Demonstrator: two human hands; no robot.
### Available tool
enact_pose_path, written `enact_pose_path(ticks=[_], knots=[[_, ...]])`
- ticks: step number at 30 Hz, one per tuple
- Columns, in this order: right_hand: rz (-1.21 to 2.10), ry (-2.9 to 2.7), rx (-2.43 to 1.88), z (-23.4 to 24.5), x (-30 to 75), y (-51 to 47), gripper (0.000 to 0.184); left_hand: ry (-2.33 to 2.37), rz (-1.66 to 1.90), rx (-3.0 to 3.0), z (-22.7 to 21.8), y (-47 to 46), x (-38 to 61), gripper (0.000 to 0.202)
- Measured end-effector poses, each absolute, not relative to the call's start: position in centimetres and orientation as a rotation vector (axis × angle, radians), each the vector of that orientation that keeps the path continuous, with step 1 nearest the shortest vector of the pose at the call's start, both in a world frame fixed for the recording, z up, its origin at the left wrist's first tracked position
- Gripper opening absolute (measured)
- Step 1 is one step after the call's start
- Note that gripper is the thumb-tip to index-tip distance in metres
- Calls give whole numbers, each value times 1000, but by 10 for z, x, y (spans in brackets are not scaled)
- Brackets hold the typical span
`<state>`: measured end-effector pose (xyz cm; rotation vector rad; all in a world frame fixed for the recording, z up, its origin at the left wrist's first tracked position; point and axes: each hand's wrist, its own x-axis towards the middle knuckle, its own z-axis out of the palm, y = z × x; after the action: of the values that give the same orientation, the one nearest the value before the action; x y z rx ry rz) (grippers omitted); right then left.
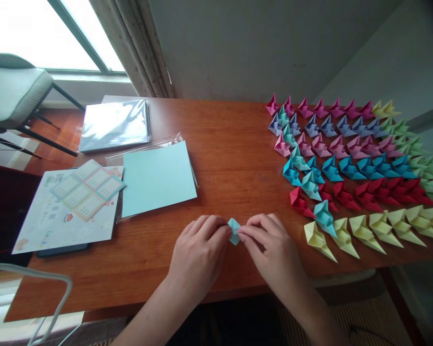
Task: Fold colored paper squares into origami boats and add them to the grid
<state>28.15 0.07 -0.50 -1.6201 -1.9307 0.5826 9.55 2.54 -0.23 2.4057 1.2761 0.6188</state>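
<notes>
Likely home, curtain (135,48), chair (16,91), wooden table (231,158)

The folded paper (234,233) is partly hidden; the chair (16,93) (far left) is cropped.

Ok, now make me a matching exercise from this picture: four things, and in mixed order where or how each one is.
1. Small folded paper
2. Large blue-green sheet
3. Paper boats
4. Chair

A. Arranged in rows on the table
B. Near the window
C. Pinched between left hand and right hand
D. Lying flat, unfolded

Pairs: 1-C; 2-D; 3-A; 4-B
</notes>
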Motion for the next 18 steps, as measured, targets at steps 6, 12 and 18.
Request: enact_pose_path(ticks=[6,12,18], knots=[[659,-1899,-1691,-3,281,6,10,1391,651,2388,-3,25,102,14],[579,-1901,-1743,-6,277,8,11,1460,696,2384,-5,29,105,15],[577,-1972,-1648,-9,282,3,9,1402,698,2372,-3,27,102,13]])
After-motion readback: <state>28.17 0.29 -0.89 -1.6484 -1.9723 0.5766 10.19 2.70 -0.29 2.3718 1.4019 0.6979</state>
